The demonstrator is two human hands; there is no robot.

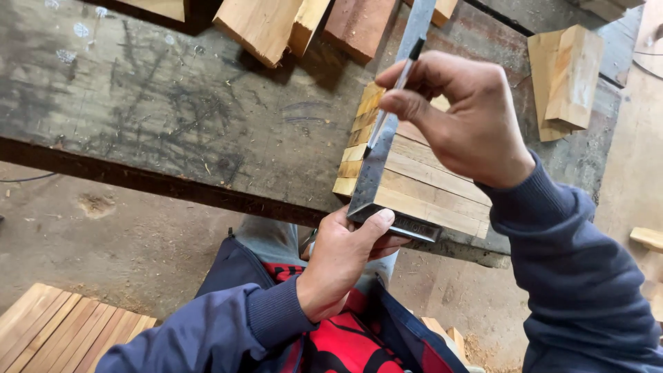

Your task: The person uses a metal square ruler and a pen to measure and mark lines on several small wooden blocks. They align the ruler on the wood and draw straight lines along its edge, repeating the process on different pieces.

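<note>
My left hand (343, 259) grips the corner of a metal try square (378, 176) at the near edge of the workbench, thumb pressed on its stock. The square's blade runs away from me across a row of several pale wooden slats (428, 183) laid side by side. My right hand (464, 114) pinches a thin pen (392, 103), its tip resting against the blade's edge on the slats.
The dark, worn workbench (173, 110) carries wood blocks at its far edge (266, 24) and two upright blocks at the right (568, 76). A stack of slats (62, 331) lies on the dusty floor at lower left. More offcuts lie at the right (648, 238).
</note>
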